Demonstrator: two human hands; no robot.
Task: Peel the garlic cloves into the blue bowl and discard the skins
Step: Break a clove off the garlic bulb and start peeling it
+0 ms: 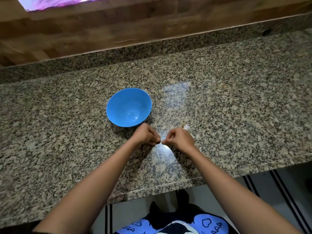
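Garment (209,223): blue with dark print, 6 o'clock of the frame, below the counter edge.
Floor (263,181): pale, dark stripes, 5 o'clock.
Counter (67,149): speckled granite, spanning the frame; bright glare patch near the middle.
Left hand (146,135): over the counter near the centre, fingers curled, tips pinching a small pale piece (161,142) at its 3 o'clock.
Right hand (179,138): just beside the left, fingers curled, tips pinching the same piece from the other side; too small to tell clove from skin.
White garlic (186,127): partly hidden at 1 o'clock of the right hand; held or lying on the granite, cannot tell.
Blue bowl (129,107): upright on the counter, 11 o'clock of the left hand, close to it but apart; nothing visible inside.
Backsplash (118,54): granite strip, 12 o'clock.
Wood wall (101,26): brown planks above the strip, blurred.
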